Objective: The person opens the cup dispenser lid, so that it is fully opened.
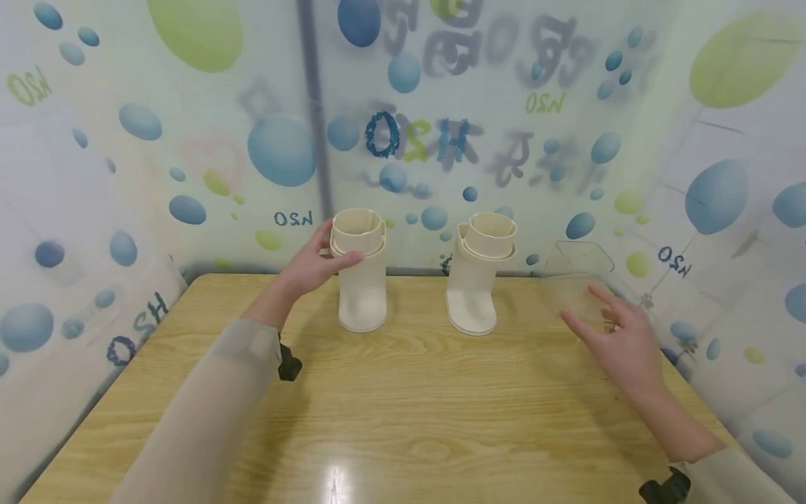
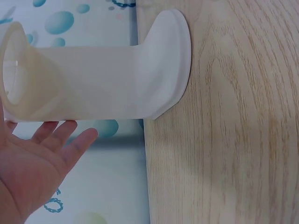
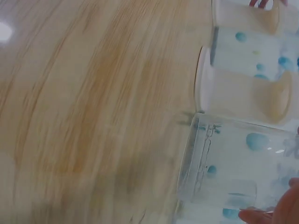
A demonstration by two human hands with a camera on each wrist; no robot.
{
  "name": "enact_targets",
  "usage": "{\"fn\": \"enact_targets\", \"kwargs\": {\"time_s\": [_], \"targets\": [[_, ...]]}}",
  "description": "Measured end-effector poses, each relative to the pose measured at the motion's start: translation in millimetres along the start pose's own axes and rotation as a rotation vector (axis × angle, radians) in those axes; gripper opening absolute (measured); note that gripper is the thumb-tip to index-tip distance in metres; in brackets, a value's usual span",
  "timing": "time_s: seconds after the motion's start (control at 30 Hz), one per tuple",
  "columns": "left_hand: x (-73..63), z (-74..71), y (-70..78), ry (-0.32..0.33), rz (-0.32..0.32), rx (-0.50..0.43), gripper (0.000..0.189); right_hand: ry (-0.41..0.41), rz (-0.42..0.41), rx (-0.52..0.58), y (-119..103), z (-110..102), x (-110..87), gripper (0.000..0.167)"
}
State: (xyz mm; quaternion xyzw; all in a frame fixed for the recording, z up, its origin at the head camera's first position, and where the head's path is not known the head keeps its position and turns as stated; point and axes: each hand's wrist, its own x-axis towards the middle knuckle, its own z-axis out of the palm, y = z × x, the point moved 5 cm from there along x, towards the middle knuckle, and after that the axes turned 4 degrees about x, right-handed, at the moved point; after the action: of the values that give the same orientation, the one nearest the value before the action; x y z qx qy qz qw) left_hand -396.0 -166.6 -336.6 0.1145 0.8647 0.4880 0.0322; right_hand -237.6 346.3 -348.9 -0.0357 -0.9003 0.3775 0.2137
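Two cream plastic stands, each with a round ring-like top and a flat rounded foot, stand upright at the back of the table. My left hand grips the upper part of the left stand; its thumb lies across the front, and several fingers show beside the body in the left wrist view. The right stand is untouched by either hand. A clear plastic container is beside it on the right. My right hand is at this container with thumb and fingers spread apart; its transparent walls make the exact contact hard to see.
The wood-grain table ends at its back edge, close behind the stands. Curtains printed with blue and green drops enclose the back and both sides. A dark wrist camera sits on the left wrist, another on the right.
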Motion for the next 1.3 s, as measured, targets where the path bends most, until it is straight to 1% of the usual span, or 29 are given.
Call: {"fn": "enact_targets", "kwargs": {"time_s": [0.1,0.3,0.43,0.63,0.73,0.87,0.93,1.0,1.07,1.13,1.23,1.3], "targets": [[-0.1,-0.2,0.6,-0.004,0.004,-0.003,0.11,0.011,0.038,-0.025,15,-5,5.1,0.086],[-1.2,-1.0,-0.9,-0.013,-0.012,-0.025,0.11,0.048,0.057,-0.086,37,-11,15.0,0.087],[-1.0,-2.0,-1.4,-0.013,-0.014,-0.016,0.11,0.046,0.092,-0.089,49,-13,19.8,0.09],[-2.6,-2.2,-0.7,-0.005,-0.007,-0.003,0.11,0.023,0.097,-0.1,53,-15,24.2,0.095],[-2.3,0.3,0.4,-0.007,0.006,-0.011,0.109,0.017,0.1,-0.103,55,-16,24.2,0.096],[-0.4,5.0,1.4,-0.018,0.023,-0.028,0.107,0.014,0.135,-0.093,58,-19,23.2,0.102],[0.5,6.5,1.0,-0.022,0.019,-0.031,0.107,0.028,0.162,-0.078,59,-20,22.4,0.106],[0.9,7.5,0.9,-0.029,0.013,-0.033,0.107,0.061,0.179,-0.052,58,-21,21.4,0.108],[0.9,7.7,0.8,-0.032,0.012,-0.038,0.107,0.114,0.158,-0.026,53,-22,20.9,0.105],[0.0,7.5,1.0,-0.03,0.019,-0.039,0.106,0.172,0.114,0.012,44,-21,20.4,0.1],[-2.6,6.8,0.9,-0.024,0.043,-0.035,0.104,0.244,0.007,0.064,27,-16,19.8,0.089],[-5.6,6.8,0.4,-0.023,0.072,-0.03,0.103,0.256,-0.075,0.093,14,-10,18.1,0.082]]}}
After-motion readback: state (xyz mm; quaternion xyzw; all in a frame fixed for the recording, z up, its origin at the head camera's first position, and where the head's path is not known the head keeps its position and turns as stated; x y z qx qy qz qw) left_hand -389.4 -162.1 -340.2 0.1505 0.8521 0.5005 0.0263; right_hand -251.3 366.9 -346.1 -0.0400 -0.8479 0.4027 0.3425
